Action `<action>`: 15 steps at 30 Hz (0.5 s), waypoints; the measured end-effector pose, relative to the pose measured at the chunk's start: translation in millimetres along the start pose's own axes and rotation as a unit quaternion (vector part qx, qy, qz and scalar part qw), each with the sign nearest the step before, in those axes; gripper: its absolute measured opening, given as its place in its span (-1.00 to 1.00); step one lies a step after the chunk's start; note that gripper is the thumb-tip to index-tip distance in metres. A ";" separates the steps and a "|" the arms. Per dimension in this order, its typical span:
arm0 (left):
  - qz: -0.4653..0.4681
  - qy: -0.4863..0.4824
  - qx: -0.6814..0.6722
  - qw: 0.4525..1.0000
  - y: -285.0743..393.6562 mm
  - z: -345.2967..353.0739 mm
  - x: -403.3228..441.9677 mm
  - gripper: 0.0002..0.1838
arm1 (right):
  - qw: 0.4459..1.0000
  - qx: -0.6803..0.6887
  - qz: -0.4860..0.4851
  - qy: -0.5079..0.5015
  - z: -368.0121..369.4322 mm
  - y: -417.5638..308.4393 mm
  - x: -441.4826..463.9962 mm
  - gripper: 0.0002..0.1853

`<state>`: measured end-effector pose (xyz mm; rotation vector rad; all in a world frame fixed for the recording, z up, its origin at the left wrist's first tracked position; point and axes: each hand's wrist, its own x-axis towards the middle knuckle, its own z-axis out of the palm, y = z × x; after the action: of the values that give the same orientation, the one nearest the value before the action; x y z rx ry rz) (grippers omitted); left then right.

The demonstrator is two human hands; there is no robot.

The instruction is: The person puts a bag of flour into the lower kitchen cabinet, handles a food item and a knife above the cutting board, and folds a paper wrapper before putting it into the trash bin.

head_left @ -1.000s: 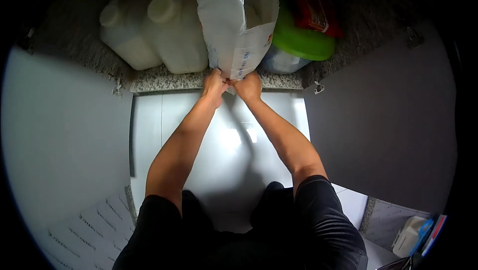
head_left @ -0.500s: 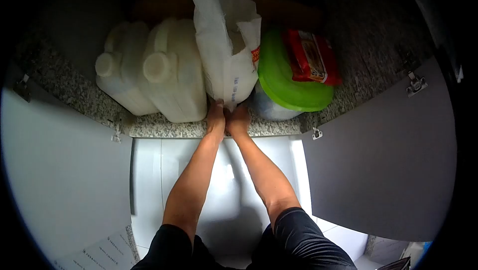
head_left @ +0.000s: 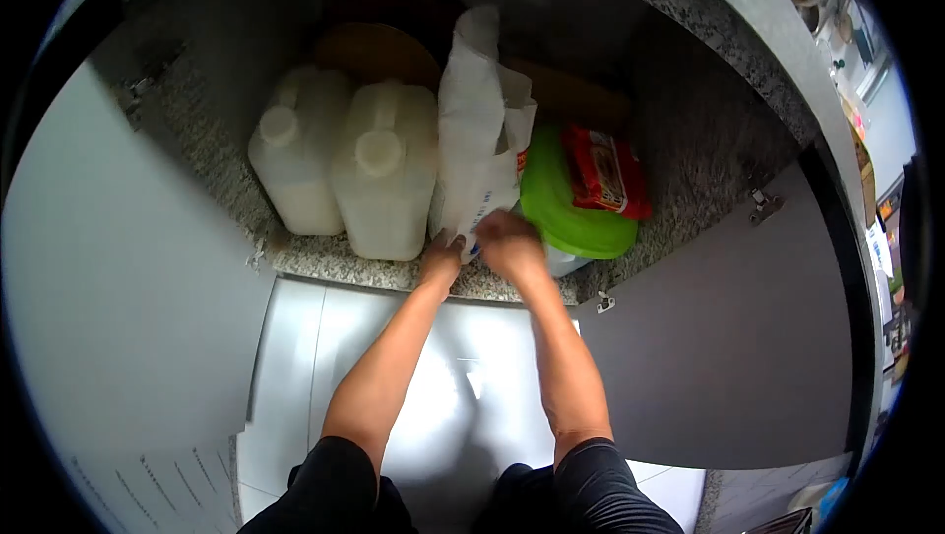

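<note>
A tall white printed sack (head_left: 471,165) stands inside the cabinet, its top not closed, the left hand (head_left: 443,260) pinching its base, the blurred right hand's (head_left: 512,244) finger state unclear.

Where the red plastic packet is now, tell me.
In the head view, the packet lies on the round green plastic lid, right of the white woven sack.
</note>
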<state>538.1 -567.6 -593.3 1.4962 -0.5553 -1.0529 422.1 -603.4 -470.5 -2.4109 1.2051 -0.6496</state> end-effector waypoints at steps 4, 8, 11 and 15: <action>0.091 0.059 0.145 0.984 43.4 -4.0 -18.9 -0.43 | 0.966 0.089 -0.058 0.237 -70.3 -74.1 3.6 -0.70; 0.193 0.074 0.088 0.975 72.9 -5.8 -34.5 -0.38 | 0.943 -0.009 -0.103 0.317 -81.0 -114.2 32.4 -0.56; 0.269 0.102 0.141 0.947 89.7 -3.3 -40.1 -0.35 | 0.936 -0.112 -0.133 0.307 -69.9 -128.2 52.7 -0.54; 0.312 0.084 0.163 0.932 130.2 -11.9 -59.7 -0.32 | 0.935 -0.191 -0.190 0.232 -55.2 -141.0 48.3 -0.47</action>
<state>547.5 -541.2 -452.3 1.5193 -1.0353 -0.3426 508.3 -569.2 -341.4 -2.9675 1.1130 -1.2619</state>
